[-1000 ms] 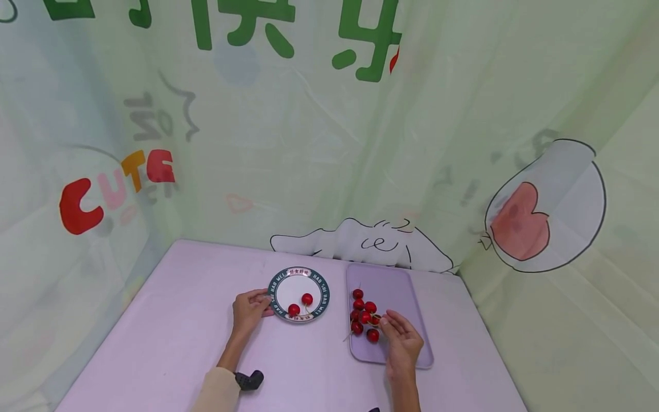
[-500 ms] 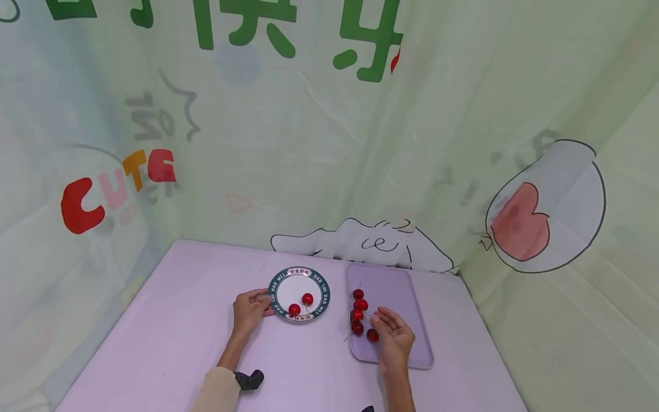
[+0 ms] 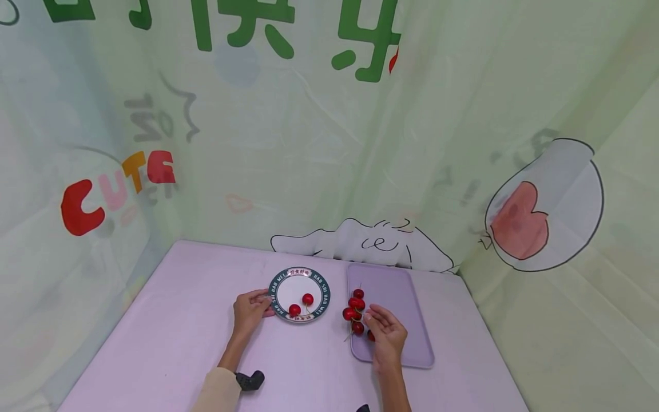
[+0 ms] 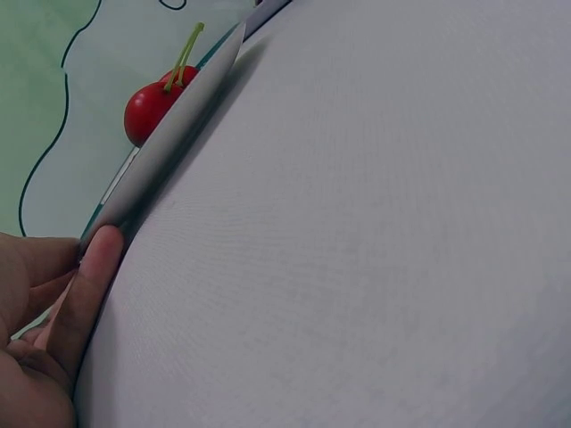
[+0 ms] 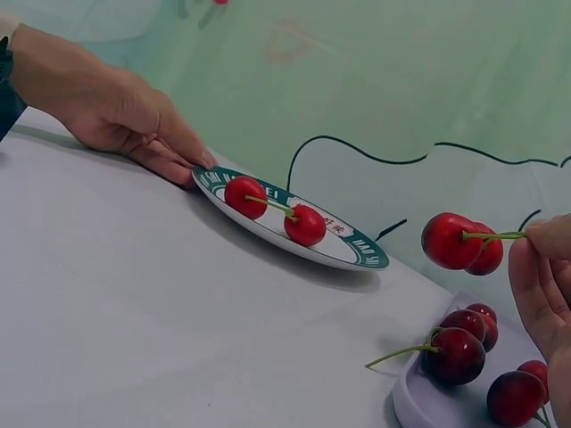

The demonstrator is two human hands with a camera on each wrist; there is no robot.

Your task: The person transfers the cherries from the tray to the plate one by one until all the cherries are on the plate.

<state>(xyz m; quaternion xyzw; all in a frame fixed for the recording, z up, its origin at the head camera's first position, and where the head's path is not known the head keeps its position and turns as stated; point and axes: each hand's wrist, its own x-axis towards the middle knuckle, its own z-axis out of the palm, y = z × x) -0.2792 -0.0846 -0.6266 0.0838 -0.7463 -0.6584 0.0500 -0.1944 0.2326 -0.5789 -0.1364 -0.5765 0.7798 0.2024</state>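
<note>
The right hand [image 3: 389, 339] pinches two cherries [image 5: 449, 242] by their stems [image 5: 504, 236] above the lilac tray [image 3: 386, 286] while the left hand [image 3: 249, 312] grips the green-rimmed plate [image 3: 296, 288].

Glossy red round cherry pair [image 5: 451, 241]: suspended by green stems [image 5: 504, 235] near left edge of lilac rectangular tray [image 3: 393, 286]. Round white plate [image 3: 296, 290], green lettered rim: face up, bearing two stemmed red cherries [image 5: 244, 196].

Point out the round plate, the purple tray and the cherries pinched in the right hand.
Round plate [image 3: 290, 290]: head view, on its bare white middle.
Purple tray [image 3: 389, 285]: head view, on its bare floor.
Pinched cherries [image 5: 451, 241]: right wrist view, on the front one's red skin.
</note>
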